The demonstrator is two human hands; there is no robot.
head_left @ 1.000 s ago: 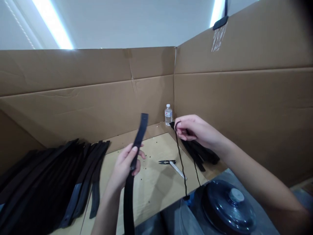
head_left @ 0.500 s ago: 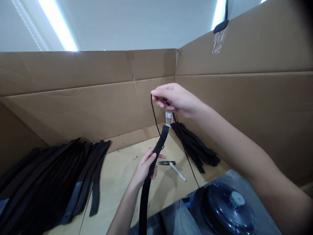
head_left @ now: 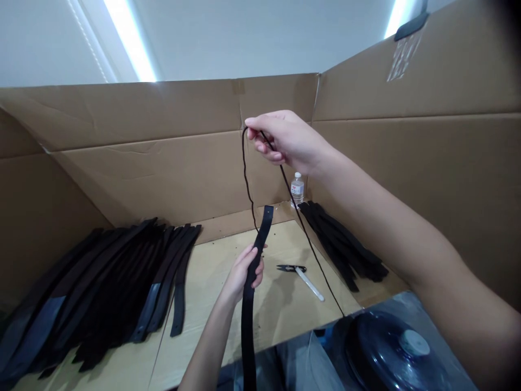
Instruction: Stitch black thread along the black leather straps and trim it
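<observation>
My left hand (head_left: 244, 269) is closed around a long flat black strap (head_left: 248, 320), its far end pointing up and away from me. Raised high in front of the cardboard wall, my right hand (head_left: 280, 136) pinches a thin black cord (head_left: 246, 168). From the fingertips one length of cord hangs down to the strap near my left hand. Another length passes under the palm and slants down to the table's front edge at the right. Whether the cord is fastened to the strap is hidden behind it.
Thread snips (head_left: 288, 268) and a white pen-like stick (head_left: 311, 285) lie on the table (head_left: 211, 304). Many black straps (head_left: 118, 282) are heaped at left, more black strips (head_left: 342, 239) at right. A water bottle (head_left: 297, 190) stands in the corner; a big blue jug (head_left: 391, 353) is near front right.
My right hand has risen, drawing the cord higher and straighter. The left hand still holds the strap, now a little more upright. The whole view has shifted slightly.
</observation>
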